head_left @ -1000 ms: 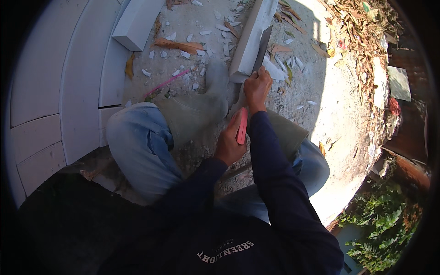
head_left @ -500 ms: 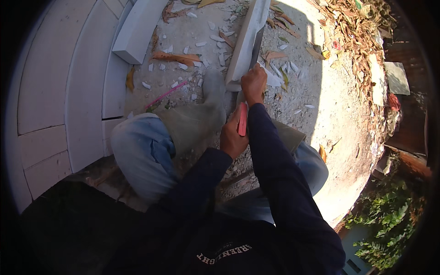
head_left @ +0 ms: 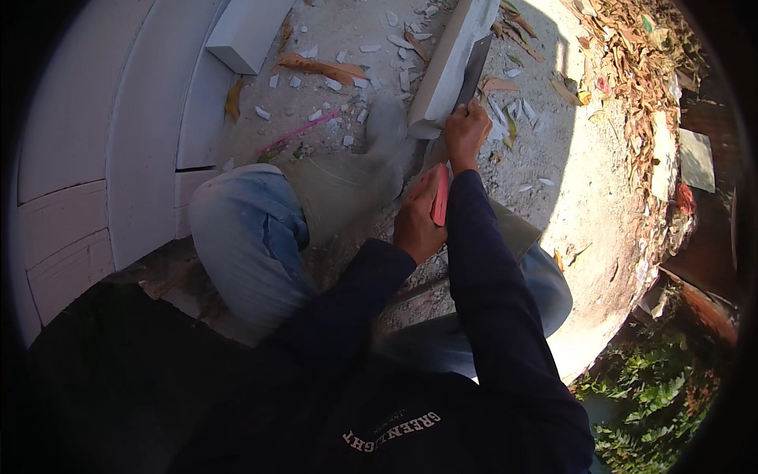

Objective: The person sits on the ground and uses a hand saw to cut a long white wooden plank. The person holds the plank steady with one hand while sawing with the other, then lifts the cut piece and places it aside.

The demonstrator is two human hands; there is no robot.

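My left hand (head_left: 420,217) is wrapped round the red handle (head_left: 439,193) of a tool below the near end of a long pale block (head_left: 444,83). My right hand (head_left: 467,134) grips a long flat metal blade (head_left: 474,69), which lies along the block's right side and appears to continue to that handle; the join is partly hidden. Both knees are bent, with my green-booted foot (head_left: 383,134) just left of the block's near end.
More pale blocks (head_left: 138,134) stand along the left, with another bar (head_left: 241,35) at the upper left. White chips, a pink strip (head_left: 296,130) and dry leaves (head_left: 320,67) litter the dusty ground (head_left: 584,197). A leaf heap and green plants (head_left: 647,395) line the right.
Both hands slid forward along the block with the tool, then drew back slightly over the last half second. The whole scene also shifts a little in view. The grips look the same.
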